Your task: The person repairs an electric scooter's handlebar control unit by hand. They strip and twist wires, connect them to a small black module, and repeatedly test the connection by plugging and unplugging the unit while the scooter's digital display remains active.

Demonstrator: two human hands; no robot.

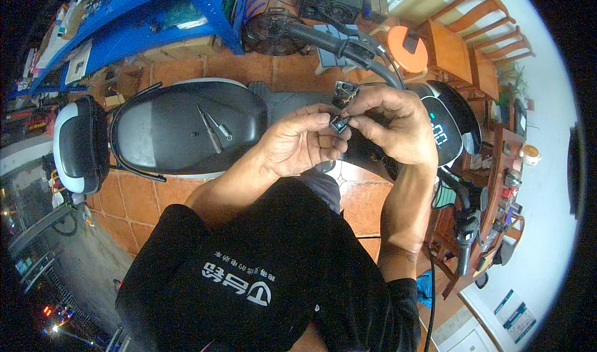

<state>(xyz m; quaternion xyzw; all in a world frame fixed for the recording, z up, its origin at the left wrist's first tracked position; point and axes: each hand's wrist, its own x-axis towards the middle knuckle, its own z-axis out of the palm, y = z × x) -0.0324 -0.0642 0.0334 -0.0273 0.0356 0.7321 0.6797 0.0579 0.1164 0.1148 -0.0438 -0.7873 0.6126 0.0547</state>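
Observation:
A small dark part with a pale, shiny face is pinched between my two hands over the scooter's middle. My left hand grips it from the left with thumb and fingertips, the other fingers curled below. From the right, thumb and forefinger of my right hand close on the same part. Just beyond them is a black piece with thin wires; whether it joins the held part I cannot tell. On the black scooter seat to the left lie a slim screwdriver-like tool and what looks like a key with a ring.
The scooter's lit display is right of my hands, with one handlebar beyond and another grip nearer. A blue shelf stands far left, an orange round stool and wooden chairs far right. Tiles cover the floor.

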